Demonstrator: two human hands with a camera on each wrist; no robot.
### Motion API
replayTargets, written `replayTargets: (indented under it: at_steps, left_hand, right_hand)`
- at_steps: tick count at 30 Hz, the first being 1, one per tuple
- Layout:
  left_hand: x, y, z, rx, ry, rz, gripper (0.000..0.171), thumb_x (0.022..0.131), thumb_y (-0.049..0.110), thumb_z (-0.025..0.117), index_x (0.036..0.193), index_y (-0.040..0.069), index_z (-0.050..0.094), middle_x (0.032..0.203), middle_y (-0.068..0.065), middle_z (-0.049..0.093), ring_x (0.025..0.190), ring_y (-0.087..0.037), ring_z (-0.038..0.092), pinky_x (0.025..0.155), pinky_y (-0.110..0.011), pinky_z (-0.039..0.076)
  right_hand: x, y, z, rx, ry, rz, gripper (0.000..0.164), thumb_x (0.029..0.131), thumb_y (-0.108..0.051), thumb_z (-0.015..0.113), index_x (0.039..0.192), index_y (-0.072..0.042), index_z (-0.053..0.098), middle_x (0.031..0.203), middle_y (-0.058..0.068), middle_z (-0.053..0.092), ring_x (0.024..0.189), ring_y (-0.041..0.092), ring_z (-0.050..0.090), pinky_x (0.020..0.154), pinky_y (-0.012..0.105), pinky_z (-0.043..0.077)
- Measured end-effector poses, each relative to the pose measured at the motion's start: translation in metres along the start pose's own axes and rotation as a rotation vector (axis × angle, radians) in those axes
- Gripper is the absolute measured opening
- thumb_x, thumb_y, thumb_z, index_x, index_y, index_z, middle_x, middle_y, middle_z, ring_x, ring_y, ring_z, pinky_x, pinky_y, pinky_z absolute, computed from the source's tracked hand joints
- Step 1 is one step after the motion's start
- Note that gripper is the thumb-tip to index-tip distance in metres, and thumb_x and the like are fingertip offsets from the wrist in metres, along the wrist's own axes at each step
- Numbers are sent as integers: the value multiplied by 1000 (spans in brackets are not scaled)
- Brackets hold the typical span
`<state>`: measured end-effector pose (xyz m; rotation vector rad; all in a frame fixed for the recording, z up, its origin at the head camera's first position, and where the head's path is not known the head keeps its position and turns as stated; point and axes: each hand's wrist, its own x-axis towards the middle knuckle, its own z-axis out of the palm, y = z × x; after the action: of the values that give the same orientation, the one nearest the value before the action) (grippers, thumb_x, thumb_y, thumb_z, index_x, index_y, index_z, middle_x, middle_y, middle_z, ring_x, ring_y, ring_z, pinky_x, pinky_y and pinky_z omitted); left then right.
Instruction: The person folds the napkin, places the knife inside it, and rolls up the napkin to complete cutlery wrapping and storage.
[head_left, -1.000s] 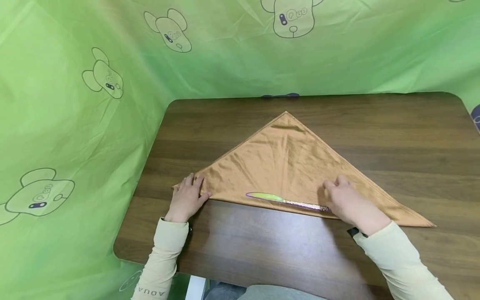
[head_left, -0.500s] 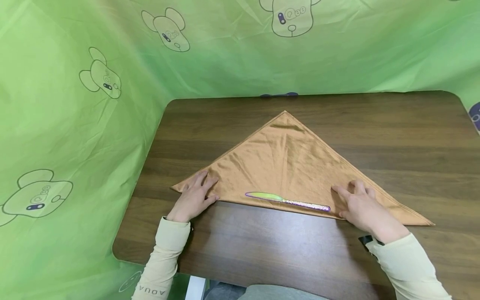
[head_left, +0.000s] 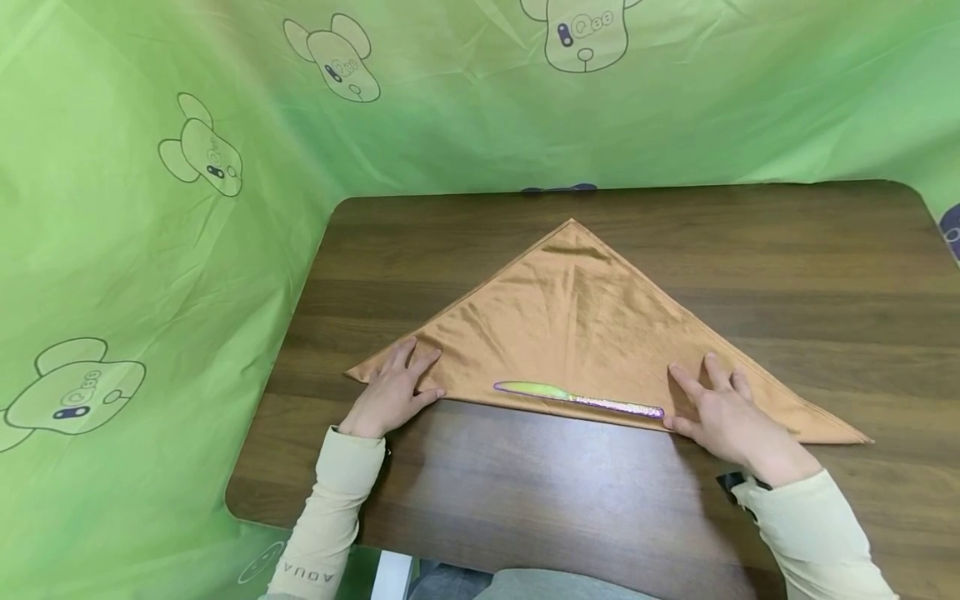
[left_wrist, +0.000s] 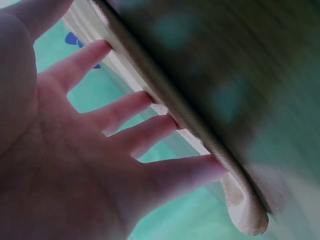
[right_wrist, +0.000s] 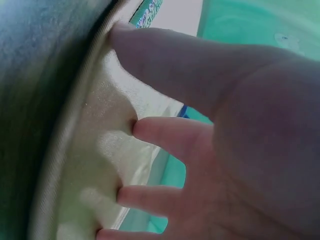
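A tan satin napkin (head_left: 547,325), folded into a triangle, lies on the table with its peak pointing away and its fold along the near side. Just inside that fold rests a shiny table knife (head_left: 579,399), blade to the left, glittery handle to the right. My left hand (head_left: 390,392) has its fingers spread on the napkin's left part. On the right part, my right hand (head_left: 735,417) rests with spread fingers, its thumb close by the handle's end. In the right wrist view its fingertips (right_wrist: 142,126) touch the cloth, and a bit of the glittery handle (right_wrist: 148,14) shows.
The brown wooden table (head_left: 480,475) has rounded corners. A green curtain (head_left: 450,108) with printed cartoon heads surrounds its back and left sides. The person's lap (head_left: 562,585) and a white bar (head_left: 392,575) show at the near edge.
My right hand has let go of the knife's handle and moved right, fingers spreading onto the napkin. My left hand has slid slightly right. The napkin's right near edge has shifted a little away.
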<state>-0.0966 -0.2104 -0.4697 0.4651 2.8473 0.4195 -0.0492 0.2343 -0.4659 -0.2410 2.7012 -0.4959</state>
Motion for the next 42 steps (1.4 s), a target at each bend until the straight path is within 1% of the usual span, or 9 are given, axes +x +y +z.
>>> replayTargets:
  at_steps: [4, 6, 9, 11, 13, 17, 21, 34, 42]
  left_hand:
    - [7, 1, 0, 6, 9, 14, 61, 92, 42, 63, 144, 17, 46, 154, -24, 28, 144, -41, 25, 96, -73, 34]
    - [13, 1, -1, 13, 13, 25, 61, 92, 42, 62, 144, 16, 46, 154, -25, 28, 144, -42, 25, 96, -72, 36]
    - [21, 1, -3, 29, -5, 24, 61, 93, 43, 61, 146, 16, 44, 155, -25, 26, 144, -44, 23, 96, -72, 36]
    - [26, 2, -4, 35, -32, 7, 62, 94, 44, 58, 148, 18, 41, 157, -24, 23, 145, -45, 19, 96, -76, 32]
    - [30, 2, -5, 37, -56, -15, 63, 95, 46, 56, 149, 20, 38, 159, -22, 19, 146, -46, 15, 96, -78, 28]
    - [36, 2, -6, 41, -107, -65, 64, 97, 51, 49, 152, 25, 31, 162, -18, 10, 148, -44, 7, 99, -80, 19]
    - [41, 0, -6, 42, -136, -83, 65, 98, 52, 45, 154, 26, 26, 163, -17, 5, 149, -42, 2, 100, -80, 16]
    - [49, -6, -7, 6, -117, -81, 65, 97, 52, 46, 154, 25, 27, 163, -16, 5, 149, -42, 1, 101, -81, 12]
    - [47, -11, -9, 14, -68, -63, 66, 96, 50, 50, 151, 18, 33, 162, -14, 15, 149, -38, 10, 107, -73, 18]
  right_hand:
    - [6, 5, -3, 5, -15, 18, 81, 89, -41, 65, 147, 3, 29, 143, 52, 6, 119, 80, 12, 97, 78, 21]
    - [9, 9, -5, 6, -23, 27, 82, 90, -44, 63, 148, 2, 27, 144, 51, 4, 120, 79, 10, 96, 79, 22]
    - [14, 13, -8, 4, -35, 44, 84, 92, -50, 58, 151, -3, 22, 147, 47, 2, 124, 76, 8, 91, 83, 23]
    - [16, 15, -9, 3, -45, 56, 85, 92, -54, 54, 152, -6, 19, 148, 45, 1, 127, 74, 6, 86, 85, 23]
    - [19, 17, -10, 10, -51, 65, 86, 92, -58, 51, 154, -9, 16, 150, 42, -2, 130, 72, 3, 83, 88, 19]
    - [25, 21, -11, 32, -40, 58, 84, 94, -60, 45, 155, -13, 13, 153, 37, -8, 132, 69, -4, 83, 90, 9]
    - [31, 24, -11, 49, -28, 45, 83, 95, -60, 42, 155, -13, 11, 153, 36, -11, 133, 68, -10, 82, 91, 3]
    - [41, 25, -17, 70, -39, 49, 90, 92, -62, 49, 155, -10, 10, 153, 36, -12, 133, 67, -14, 83, 90, 2]
    - [40, 26, -19, 85, -45, 58, 92, 91, -62, 49, 155, -10, 9, 153, 35, -13, 133, 66, -15, 84, 90, 1]
